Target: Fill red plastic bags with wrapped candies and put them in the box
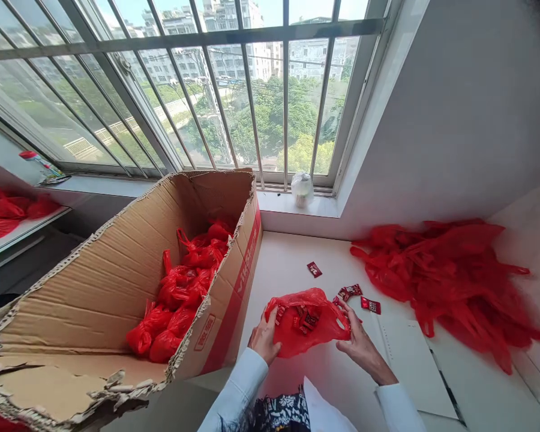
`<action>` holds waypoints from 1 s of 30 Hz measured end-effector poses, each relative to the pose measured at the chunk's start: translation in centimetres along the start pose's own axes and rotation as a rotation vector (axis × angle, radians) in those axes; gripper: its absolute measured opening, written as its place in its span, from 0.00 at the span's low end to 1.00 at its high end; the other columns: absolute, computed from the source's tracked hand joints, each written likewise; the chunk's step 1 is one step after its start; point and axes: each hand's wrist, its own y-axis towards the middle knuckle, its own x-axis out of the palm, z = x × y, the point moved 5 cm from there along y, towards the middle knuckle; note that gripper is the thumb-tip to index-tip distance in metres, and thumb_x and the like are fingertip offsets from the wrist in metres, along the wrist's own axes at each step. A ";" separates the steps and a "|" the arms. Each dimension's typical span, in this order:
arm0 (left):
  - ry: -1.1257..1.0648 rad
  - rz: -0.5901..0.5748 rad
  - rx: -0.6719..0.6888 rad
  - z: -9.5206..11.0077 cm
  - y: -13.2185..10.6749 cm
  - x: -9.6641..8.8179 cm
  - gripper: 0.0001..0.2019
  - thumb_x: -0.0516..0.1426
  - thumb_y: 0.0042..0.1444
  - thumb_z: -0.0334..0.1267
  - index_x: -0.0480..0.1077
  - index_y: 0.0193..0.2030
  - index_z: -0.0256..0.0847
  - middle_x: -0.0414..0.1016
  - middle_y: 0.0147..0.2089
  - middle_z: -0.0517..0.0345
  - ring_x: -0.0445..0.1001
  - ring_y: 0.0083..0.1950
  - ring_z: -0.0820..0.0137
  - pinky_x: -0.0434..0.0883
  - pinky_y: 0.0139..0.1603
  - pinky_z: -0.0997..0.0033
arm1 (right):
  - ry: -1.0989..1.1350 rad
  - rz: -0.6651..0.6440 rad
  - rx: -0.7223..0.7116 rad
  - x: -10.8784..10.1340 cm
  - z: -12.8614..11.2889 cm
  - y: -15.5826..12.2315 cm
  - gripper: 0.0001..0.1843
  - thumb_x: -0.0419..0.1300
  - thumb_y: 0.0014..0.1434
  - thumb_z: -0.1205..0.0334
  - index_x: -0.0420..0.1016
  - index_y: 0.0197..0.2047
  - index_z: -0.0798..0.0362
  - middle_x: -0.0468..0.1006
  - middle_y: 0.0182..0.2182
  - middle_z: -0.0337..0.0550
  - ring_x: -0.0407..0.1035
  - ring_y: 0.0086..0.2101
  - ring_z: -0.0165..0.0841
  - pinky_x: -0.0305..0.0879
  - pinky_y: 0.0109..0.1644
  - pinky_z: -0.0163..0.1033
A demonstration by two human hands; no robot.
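A red plastic bag stands with its mouth spread on the white table, and small dark red packets show inside it. My left hand grips the bag's left edge. At the opposite side, my right hand has its fingers on the rim by the handle loop. Behind the bag lie several loose packets: one packet by itself, a few others near my right fingertips, and another further right.
Left of me, a large torn-edged cardboard box holds several tied red bags. A heap of red plastic bags lies at the right by the wall. White paper rests on the table. On the windowsill sits a small plastic-wrapped item.
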 end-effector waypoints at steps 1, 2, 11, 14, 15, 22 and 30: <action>-0.005 0.003 -0.001 -0.1 -0.1 0.0 0.44 0.57 0.42 0.26 0.44 0.67 0.38 0.50 0.67 0.42 0.63 0.61 0.56 0.63 0.59 0.65 | -0.077 -0.024 -0.054 0.3 -1.0 -0.1 0.45 0.61 0.36 0.70 0.60 0.60 0.42 0.65 0.56 0.41 0.56 0.57 0.41 0.51 0.61 0.47; -0.008 0.006 -0.007 -0.1 -0.2 0.0 0.44 0.57 0.42 0.26 0.44 0.67 0.38 0.50 0.67 0.42 0.63 0.61 0.56 0.63 0.58 0.64 | -0.148 -0.031 -0.095 0.7 -1.6 -0.3 0.44 0.61 0.38 0.68 0.58 0.61 0.42 0.63 0.58 0.42 0.54 0.59 0.41 0.48 0.62 0.48; -0.053 0.044 -0.047 -0.2 -0.7 0.1 0.45 0.58 0.44 0.28 0.40 0.68 0.35 0.57 0.64 0.40 0.63 0.61 0.55 0.63 0.58 0.63 | -0.274 0.172 -0.022 1.0 -2.8 -0.8 0.22 0.56 0.51 0.55 0.71 0.49 0.48 0.77 0.43 0.47 0.70 0.43 0.45 0.60 0.51 0.49; -0.065 0.068 -0.026 0.2 -0.1 -0.1 0.45 0.58 0.45 0.27 0.38 0.68 0.33 0.57 0.64 0.39 0.63 0.61 0.55 0.64 0.57 0.63 | -0.158 0.151 -0.054 0.8 -4.2 -0.3 0.23 0.56 0.51 0.53 0.69 0.51 0.50 0.76 0.45 0.47 0.70 0.43 0.41 0.63 0.49 0.45; -0.064 0.071 -0.017 0.4 0.1 -0.2 0.45 0.57 0.45 0.27 0.38 0.68 0.32 0.57 0.64 0.39 0.63 0.61 0.55 0.64 0.57 0.63 | -0.112 0.146 -0.065 0.7 -4.7 -0.1 0.24 0.56 0.52 0.53 0.69 0.52 0.50 0.76 0.45 0.47 0.70 0.43 0.40 0.64 0.48 0.43; -0.066 0.070 -0.026 1.3 0.2 -1.0 0.45 0.57 0.47 0.28 0.35 0.68 0.33 0.56 0.64 0.37 0.65 0.59 0.54 0.64 0.56 0.61 | -0.264 0.092 -0.135 0.8 -6.2 -0.2 0.24 0.52 0.53 0.57 0.67 0.54 0.50 0.74 0.48 0.45 0.69 0.42 0.39 0.63 0.50 0.46; -0.083 0.040 -0.006 1.2 -0.1 0.1 0.45 0.57 0.47 0.29 0.35 0.68 0.30 0.57 0.63 0.34 0.61 0.62 0.55 0.64 0.56 0.63 | -0.690 0.210 -0.230 0.2 -8.9 -3.0 0.23 0.50 0.56 0.58 0.68 0.54 0.49 0.69 0.49 0.50 0.67 0.43 0.43 0.64 0.43 0.46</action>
